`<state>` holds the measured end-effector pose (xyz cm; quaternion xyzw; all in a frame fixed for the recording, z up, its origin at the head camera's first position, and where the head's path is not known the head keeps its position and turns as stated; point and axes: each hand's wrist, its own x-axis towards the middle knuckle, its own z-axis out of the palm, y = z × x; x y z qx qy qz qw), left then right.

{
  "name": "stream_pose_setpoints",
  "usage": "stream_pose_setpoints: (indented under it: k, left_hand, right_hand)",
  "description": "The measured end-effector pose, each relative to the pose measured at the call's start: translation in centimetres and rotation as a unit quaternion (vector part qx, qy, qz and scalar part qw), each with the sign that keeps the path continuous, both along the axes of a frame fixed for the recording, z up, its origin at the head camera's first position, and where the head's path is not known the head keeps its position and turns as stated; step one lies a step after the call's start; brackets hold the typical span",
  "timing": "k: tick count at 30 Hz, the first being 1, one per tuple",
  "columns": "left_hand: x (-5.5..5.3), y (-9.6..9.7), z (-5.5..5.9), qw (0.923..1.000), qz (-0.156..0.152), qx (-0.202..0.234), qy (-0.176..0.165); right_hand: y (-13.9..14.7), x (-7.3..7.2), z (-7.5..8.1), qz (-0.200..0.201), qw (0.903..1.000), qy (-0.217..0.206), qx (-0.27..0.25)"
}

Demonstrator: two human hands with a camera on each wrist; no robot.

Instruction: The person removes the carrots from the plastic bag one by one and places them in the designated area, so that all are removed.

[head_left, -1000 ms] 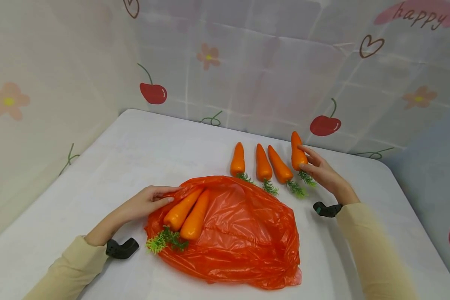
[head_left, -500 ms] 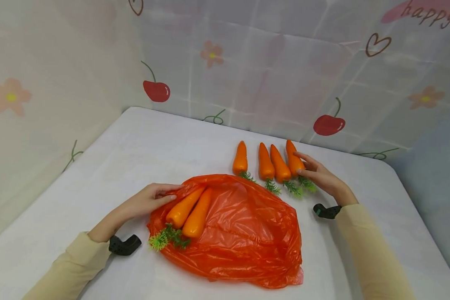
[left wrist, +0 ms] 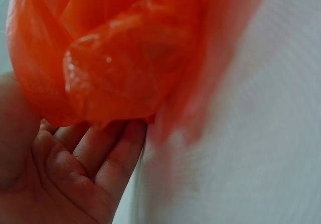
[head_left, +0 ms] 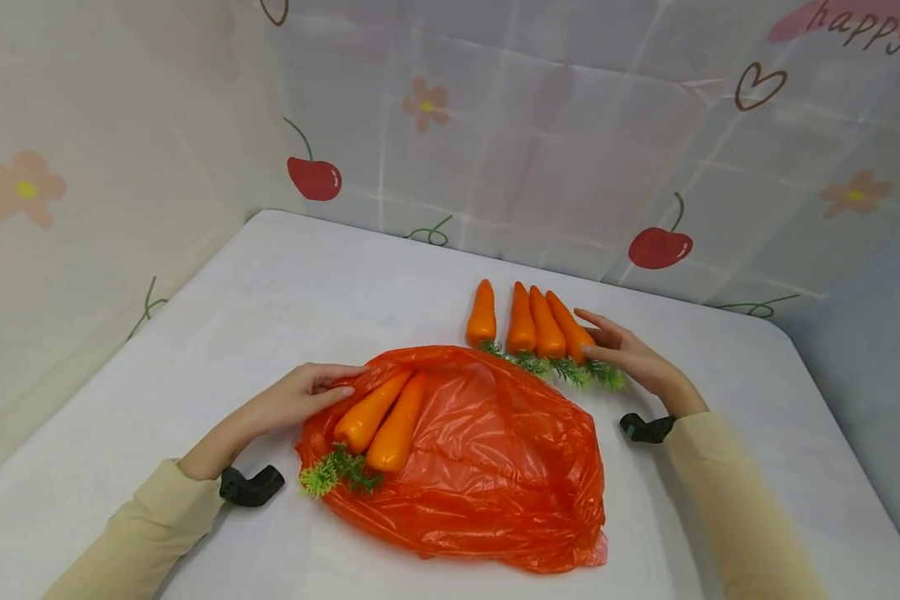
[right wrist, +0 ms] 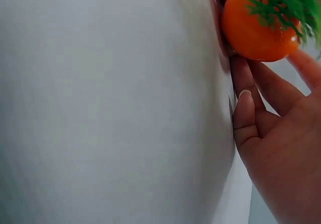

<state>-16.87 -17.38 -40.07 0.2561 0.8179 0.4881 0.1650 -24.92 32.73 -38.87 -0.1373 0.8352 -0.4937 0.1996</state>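
A red plastic bag (head_left: 487, 450) lies on the white table, two carrots (head_left: 378, 421) with green tops on its left part. My left hand (head_left: 288, 400) holds the bag's upper left edge between thumb and fingers; in the left wrist view the film (left wrist: 120, 78) covers the fingertips. Beyond the bag, three carrots (head_left: 546, 325) lie side by side, tips pointing away, and a single carrot (head_left: 482, 312) lies left of them. My right hand (head_left: 633, 357) touches the rightmost one from its right side with extended fingers. In the right wrist view those fingers rest against the carrot's thick end (right wrist: 256, 30).
The white table (head_left: 330, 283) runs back to a printed curtain (head_left: 540, 150) with cherries and flowers. Another curtain stands along the left side. Black wrist devices (head_left: 251, 486) sit at both cuffs. The leafy tops lie close to the bag's far edge.
My right hand has moved left, sliding the rightmost carrot against its neighbours, so three carrots now lie close together. The left hand stays at the bag.
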Motion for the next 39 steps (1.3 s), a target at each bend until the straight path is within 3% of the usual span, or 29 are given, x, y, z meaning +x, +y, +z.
stream_pose_setpoints:
  k: [17,39]
  left_hand:
    - [0.1,0.0,0.0,1.0,0.004,-0.004,0.001]
    - [0.0,-0.1,0.0,1.0,-0.001,0.005,0.009]
  right_hand:
    - [-2.2,0.5,-0.3,-0.017,0.9992,0.023,0.028]
    - [-0.5,1.4,0.0,-0.054,0.9963,0.035,0.057]
